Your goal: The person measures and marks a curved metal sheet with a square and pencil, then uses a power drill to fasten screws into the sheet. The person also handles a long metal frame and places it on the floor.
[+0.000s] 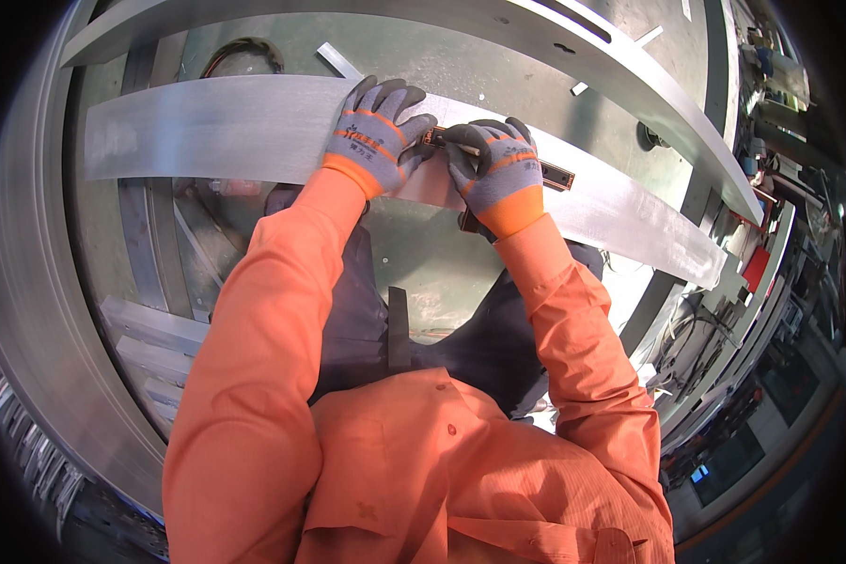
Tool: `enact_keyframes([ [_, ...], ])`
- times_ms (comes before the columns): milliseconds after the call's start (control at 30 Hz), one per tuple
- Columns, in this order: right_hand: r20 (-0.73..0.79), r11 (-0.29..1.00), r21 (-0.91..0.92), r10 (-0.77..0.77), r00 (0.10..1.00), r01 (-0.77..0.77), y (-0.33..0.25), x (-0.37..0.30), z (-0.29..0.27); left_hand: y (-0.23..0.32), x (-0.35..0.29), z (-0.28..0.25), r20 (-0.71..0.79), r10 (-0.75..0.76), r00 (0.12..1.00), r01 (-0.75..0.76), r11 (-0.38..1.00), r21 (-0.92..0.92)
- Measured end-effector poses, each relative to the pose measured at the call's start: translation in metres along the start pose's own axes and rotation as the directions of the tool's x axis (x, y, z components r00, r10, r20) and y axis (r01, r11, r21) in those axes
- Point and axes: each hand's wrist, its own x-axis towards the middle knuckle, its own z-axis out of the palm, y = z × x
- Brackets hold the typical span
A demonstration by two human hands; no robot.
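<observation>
A long, flat silver metal strip (226, 127) lies crosswise in front of me, above my knees. On it rests a dark bar with orange edges and small holes (556, 177), running slantwise beneath my right hand. My gloved left hand (371, 132) leans on the strip, its thumb and forefinger closed at the bar's left end and the other fingers bent over the metal. My gloved right hand (498, 169) is closed over the bar's middle, with a thin stick-like thing near its thumb that I cannot make out. Beneath that wrist, a dark piece (468, 223) shows at the strip's near edge.
A wide metal beam with slots (573, 42) arches across the far side. To the left stands a large metal profile (28, 235), with shorter bars (150, 324) beside it. Coiled cable (244, 54) lies on the floor beyond the strip. Cluttered shelving (771, 263) fills the right.
</observation>
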Motion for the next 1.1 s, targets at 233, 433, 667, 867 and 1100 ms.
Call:
enact_keyframes([
  [233, 0.063, 0.998, -0.032, 0.056, 0.996, -0.054, -0.004, 0.003, 0.002, 0.001, 0.000, -0.001, -0.014, 0.018, 1.000, -0.018, 1.000, 0.017],
  [433, 0.305, 0.951, -0.308, 0.134, 0.943, -0.036, -0.020, 0.026, -0.009, 0.000, 0.001, -0.001, 0.010, 0.017, 1.000, -0.018, 0.999, 0.043],
  [667, 0.330, 0.909, -0.389, -0.011, 0.944, 0.146, -0.024, 0.018, -0.013, 0.003, 0.002, -0.006, 0.044, 0.004, 0.999, -0.007, 0.997, 0.072],
  [867, 0.220, 0.982, -0.190, 0.029, 0.975, 0.013, -0.013, 0.013, -0.007, 0.000, -0.001, 0.001, 0.026, -0.008, 1.000, 0.007, 1.000, 0.020],
  [1100, 0.352, 0.926, -0.379, 0.141, 0.925, 0.004, -0.026, 0.031, -0.014, -0.001, 0.001, -0.001, 0.056, 0.004, 0.998, -0.009, 0.996, 0.092],
])
